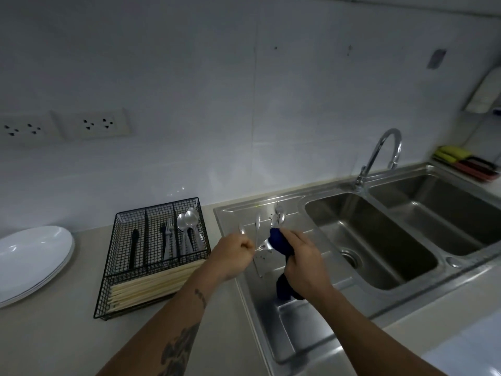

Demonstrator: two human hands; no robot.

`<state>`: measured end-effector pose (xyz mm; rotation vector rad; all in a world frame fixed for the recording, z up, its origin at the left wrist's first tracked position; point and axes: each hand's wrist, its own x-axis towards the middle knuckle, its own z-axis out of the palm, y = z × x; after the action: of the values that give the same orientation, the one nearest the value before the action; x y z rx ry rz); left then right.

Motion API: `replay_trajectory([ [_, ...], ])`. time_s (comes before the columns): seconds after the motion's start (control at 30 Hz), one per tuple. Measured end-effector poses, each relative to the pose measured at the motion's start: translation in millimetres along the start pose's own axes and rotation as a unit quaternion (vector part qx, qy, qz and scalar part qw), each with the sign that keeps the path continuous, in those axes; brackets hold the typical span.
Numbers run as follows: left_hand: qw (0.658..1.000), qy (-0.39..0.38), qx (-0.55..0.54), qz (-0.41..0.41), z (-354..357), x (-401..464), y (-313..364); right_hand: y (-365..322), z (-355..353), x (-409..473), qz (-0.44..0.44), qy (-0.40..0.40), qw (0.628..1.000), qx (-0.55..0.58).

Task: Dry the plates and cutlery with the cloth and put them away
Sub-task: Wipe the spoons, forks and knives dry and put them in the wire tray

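**Fork held across the two hands, tray to the lower left**

Just below the middle of the frame, the left hand [235,252] is curled tight round the handle of a fork [262,246], and the right hand [301,263] grips a dark blue cloth [280,241] bunched over the fork's other end. The fork's long axis runs nearly level across the picture, handle toward the left, head toward the right and slightly up into the cloth. Only a short stretch of bare metal shows between the two fists; blur hides the tines.

The relation that matters for putting it away: the black wire cutlery tray [151,313] stands on the counter to the left of the fork, beside the left hand and well apart from the right. Its compartments run up the frame, roughly across the fork's present axis, so the fork would probably need turning before it drops beside the forks already there [168,234]. The left hand is plainly the nearer one for that.

More cutlery [257,222] lies on the steel drainboard [298,329] just above the hands, apparently not yet dried. White plates [32,256] are stacked at the left edge.
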<state>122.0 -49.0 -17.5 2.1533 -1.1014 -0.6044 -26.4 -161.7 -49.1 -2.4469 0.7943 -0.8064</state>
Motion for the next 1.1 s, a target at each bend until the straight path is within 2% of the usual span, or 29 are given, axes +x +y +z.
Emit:
replay_trajectory([
  [0.13, 0.997, 0.007, -0.07, 0.018, 12.3, -0.9, 4.6, -8.4, -3.2, 1.1, -0.048, -0.016, 0.999, 0.017],
  [0.33, 0.994, 0.067, -0.083, -0.002, 22.1, 0.7, 7.8, 13.9, -6.4, 1.2, 0.062, 0.015, 0.998, -0.007],
  [0.47, 0.984, 0.049, -0.156, -0.072, 25.0, 9.2, 18.9, 9.3, -15.4, 8.8, 0.048, 0.048, 0.998, 0.013],
  [0.6, 0.984, 0.051, -0.159, -0.062, 34.5, 18.2, 27.9, 2.4, -20.8, 16.2, 0.036, 0.094, 0.995, 0.025],
  [0.7, 0.984, 0.011, -0.175, -0.026, 36.9, 23.1, 36.4, 7.2, -19.8, 16.8, -0.034, 0.042, 0.998, -0.025],
  [0.77, 0.982, -0.003, -0.188, -0.019, 37.6, 25.4, 41.7, 16.8, -16.6, 15.9, -0.039, 0.012, 0.998, -0.056],
  [0.9, 0.969, 0.053, -0.23, -0.079, 36.2, 26.3, 47.4, 24.3, -20.4, 12.9, 0.044, 0.042, 0.997, -0.04],
  [1.1, 0.951, 0.118, -0.253, -0.133, 38.2, 31.9, 44.0, 20.1, -28.8, 12.3, 0.054, 0.065, 0.996, -0.004],
])
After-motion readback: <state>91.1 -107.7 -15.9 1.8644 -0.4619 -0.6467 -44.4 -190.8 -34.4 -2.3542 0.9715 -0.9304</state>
